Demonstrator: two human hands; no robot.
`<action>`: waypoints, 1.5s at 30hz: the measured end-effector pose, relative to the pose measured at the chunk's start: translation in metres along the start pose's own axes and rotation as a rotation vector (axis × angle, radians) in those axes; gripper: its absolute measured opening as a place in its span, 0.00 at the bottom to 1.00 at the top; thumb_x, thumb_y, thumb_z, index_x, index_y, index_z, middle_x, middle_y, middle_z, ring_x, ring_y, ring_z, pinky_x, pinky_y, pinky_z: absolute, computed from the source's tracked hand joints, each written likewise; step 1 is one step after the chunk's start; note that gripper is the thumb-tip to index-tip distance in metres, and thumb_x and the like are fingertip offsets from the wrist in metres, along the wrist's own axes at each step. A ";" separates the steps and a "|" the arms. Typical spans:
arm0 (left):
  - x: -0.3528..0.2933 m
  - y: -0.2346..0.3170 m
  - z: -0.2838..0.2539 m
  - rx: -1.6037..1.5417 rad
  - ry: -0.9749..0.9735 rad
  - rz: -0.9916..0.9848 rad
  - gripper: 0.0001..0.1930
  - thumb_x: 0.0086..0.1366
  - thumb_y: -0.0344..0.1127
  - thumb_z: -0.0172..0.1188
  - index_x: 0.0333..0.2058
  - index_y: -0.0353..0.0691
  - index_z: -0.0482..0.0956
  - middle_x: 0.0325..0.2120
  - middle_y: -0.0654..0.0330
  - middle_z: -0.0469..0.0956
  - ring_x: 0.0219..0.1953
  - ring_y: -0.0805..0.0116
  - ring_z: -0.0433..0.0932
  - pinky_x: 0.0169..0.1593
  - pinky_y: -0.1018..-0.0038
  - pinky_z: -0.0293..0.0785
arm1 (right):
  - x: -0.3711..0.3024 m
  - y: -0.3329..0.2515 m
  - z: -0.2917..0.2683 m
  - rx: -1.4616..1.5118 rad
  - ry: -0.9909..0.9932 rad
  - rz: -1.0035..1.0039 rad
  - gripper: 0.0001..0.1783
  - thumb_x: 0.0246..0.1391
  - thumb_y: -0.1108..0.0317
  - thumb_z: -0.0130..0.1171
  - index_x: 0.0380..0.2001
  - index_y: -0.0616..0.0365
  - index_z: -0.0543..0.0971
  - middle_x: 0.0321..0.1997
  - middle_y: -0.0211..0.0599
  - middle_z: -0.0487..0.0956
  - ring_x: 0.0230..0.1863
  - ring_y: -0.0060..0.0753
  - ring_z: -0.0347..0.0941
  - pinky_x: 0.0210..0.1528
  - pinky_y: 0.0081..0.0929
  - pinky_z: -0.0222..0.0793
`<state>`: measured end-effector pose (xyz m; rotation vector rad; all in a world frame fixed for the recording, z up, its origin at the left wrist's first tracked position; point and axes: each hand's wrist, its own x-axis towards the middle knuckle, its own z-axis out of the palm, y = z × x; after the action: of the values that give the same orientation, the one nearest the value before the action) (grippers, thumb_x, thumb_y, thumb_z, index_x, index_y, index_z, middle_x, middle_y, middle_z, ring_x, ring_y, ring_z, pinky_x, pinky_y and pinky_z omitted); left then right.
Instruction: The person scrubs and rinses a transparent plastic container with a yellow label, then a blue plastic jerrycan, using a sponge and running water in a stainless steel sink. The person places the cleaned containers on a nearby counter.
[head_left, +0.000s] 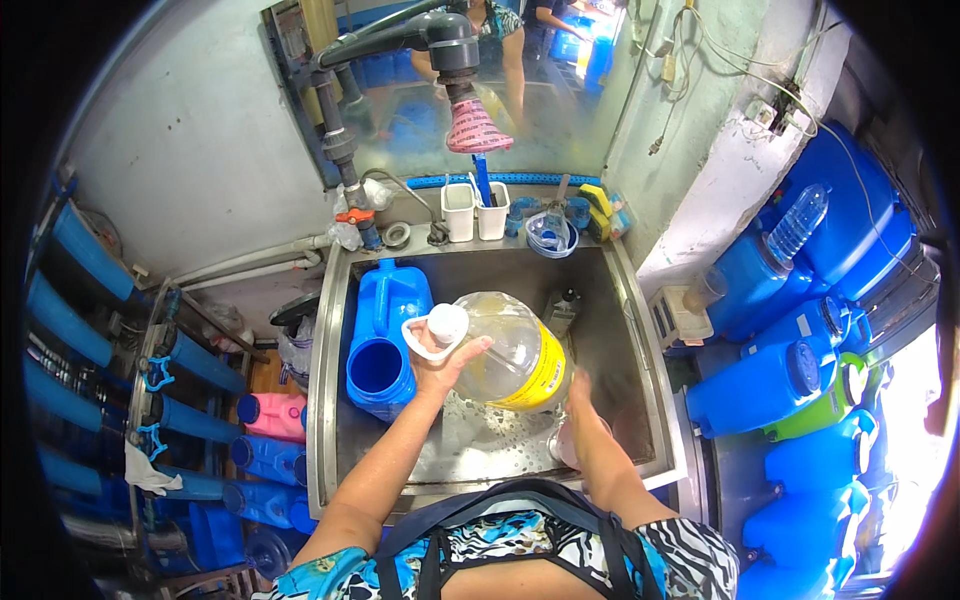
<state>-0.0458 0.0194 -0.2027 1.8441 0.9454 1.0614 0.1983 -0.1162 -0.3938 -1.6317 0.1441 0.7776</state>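
Note:
A large clear plastic jug (495, 335) with a white cap, white carrying handle and yellow label lies tilted on its side above the steel sink (642, 400). My left hand (443, 375) is closed around its neck end, below the cap, thumb along the shoulder. At the jug's base is my right hand (580, 392), its fingers slightly blurred and partly hidden behind the jug. Left of it, a blue jug (408, 290) with an open round mouth stands in the sink. A small clear bottle (563, 310) and a pinkish clear container (566, 444) are also in the sink.
A grey pipe (400, 42) ends above the sink in a pink-wrapped outlet (478, 127). Two white holders (458, 212), a small basin (551, 236) and yellow sponges (598, 208) line the back ledge. Blue containers (750, 388) crowd the right; blue cylinders (70, 320) and a pink container (272, 415) stand left.

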 end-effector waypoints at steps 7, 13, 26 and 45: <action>0.002 -0.004 0.041 -0.367 0.123 0.119 0.37 0.46 0.47 0.72 0.50 0.32 0.66 0.43 0.50 0.72 0.44 0.55 0.72 0.49 0.63 0.68 | -0.080 -0.063 0.036 -0.161 -0.010 -0.759 0.21 0.59 0.64 0.45 0.54 0.56 0.72 0.58 0.44 0.72 0.61 0.45 0.64 0.62 0.37 0.57; 0.010 0.000 0.047 -0.317 0.022 0.094 0.33 0.45 0.39 0.72 0.49 0.34 0.67 0.43 0.49 0.75 0.46 0.55 0.74 0.50 0.65 0.70 | -0.164 -0.155 0.066 -0.562 -0.314 -1.547 0.17 0.56 0.65 0.49 0.48 0.53 0.76 0.53 0.43 0.75 0.58 0.44 0.67 0.60 0.34 0.58; 0.010 -0.012 0.023 -0.332 -0.042 0.113 0.36 0.40 0.37 0.77 0.49 0.33 0.72 0.45 0.56 0.75 0.46 0.65 0.75 0.52 0.72 0.70 | -0.081 -0.129 0.062 -0.119 -0.588 -0.832 0.15 0.59 0.66 0.47 0.42 0.59 0.79 0.45 0.41 0.80 0.49 0.37 0.74 0.55 0.29 0.65; 0.026 0.031 0.013 0.032 0.036 0.448 0.39 0.34 0.46 0.81 0.47 0.41 0.73 0.42 0.54 0.75 0.46 0.59 0.74 0.49 0.66 0.72 | -0.109 -0.156 0.044 -0.209 -0.569 -0.968 0.19 0.56 0.67 0.48 0.49 0.60 0.77 0.50 0.38 0.78 0.53 0.29 0.71 0.59 0.25 0.60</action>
<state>-0.0176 0.0263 -0.1716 2.1263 0.5799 1.3525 0.1762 -0.0754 -0.2038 -1.3683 -1.0840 0.4563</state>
